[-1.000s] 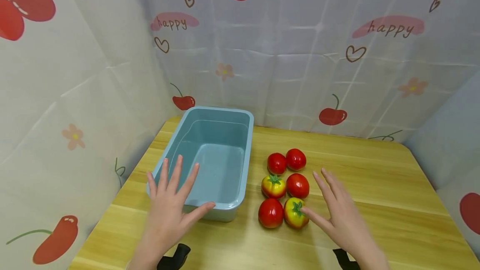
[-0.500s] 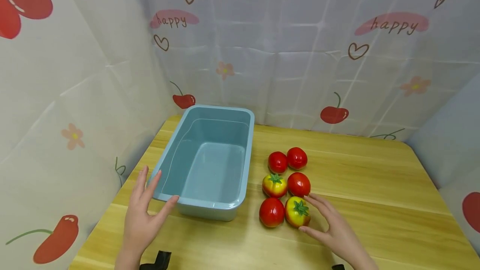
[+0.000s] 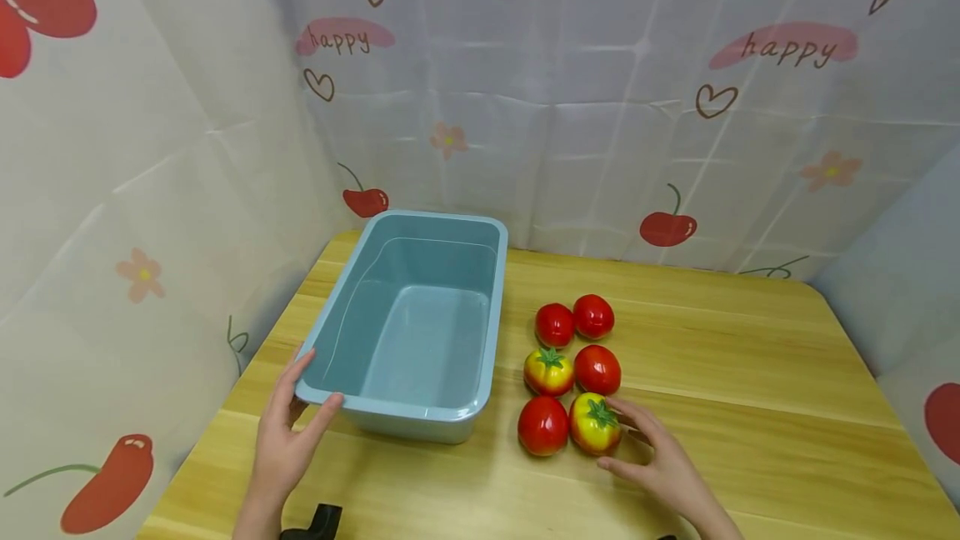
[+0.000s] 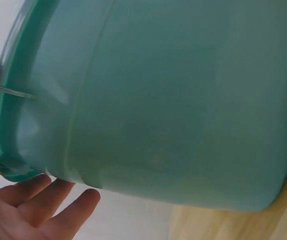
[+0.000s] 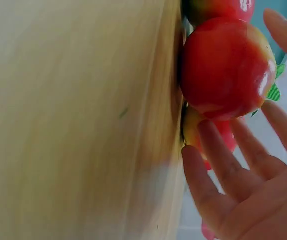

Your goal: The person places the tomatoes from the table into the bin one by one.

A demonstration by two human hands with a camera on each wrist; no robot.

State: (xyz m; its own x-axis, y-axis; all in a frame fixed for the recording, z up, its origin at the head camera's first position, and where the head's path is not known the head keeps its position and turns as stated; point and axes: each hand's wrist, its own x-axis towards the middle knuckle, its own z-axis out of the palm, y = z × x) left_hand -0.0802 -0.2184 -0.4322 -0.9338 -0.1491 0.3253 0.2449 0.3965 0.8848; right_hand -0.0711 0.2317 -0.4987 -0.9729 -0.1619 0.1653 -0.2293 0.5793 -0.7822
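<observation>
A light blue plastic basin [image 3: 435, 340] stands on the left of the table. At its near left corner my left hand [image 3: 283, 448] holds the rim, thumb on the front edge and other fingers under the lip, as the left wrist view shows beside the basin wall [image 4: 173, 100]. My right hand [image 3: 660, 461] is around the right side of a yellow-and-red toy tomato [image 3: 595, 423] with a green leafy top. In the right wrist view its fingertips are at the tomato [image 5: 228, 70], while the thumb [image 5: 286, 35] stands apart from it.
Left of and behind that tomato sit a red tomato [image 3: 543, 426], a yellow-red one [image 3: 548, 372] and several more red ones [image 3: 597, 369], close together. The wooden table [image 3: 750, 357] meets a printed curtain [image 3: 570, 173] at the back and sides.
My left hand has moved down and left from over the basin onto its corner rim. My right hand has lowered from above the tomatoes to the nearest yellow-red one.
</observation>
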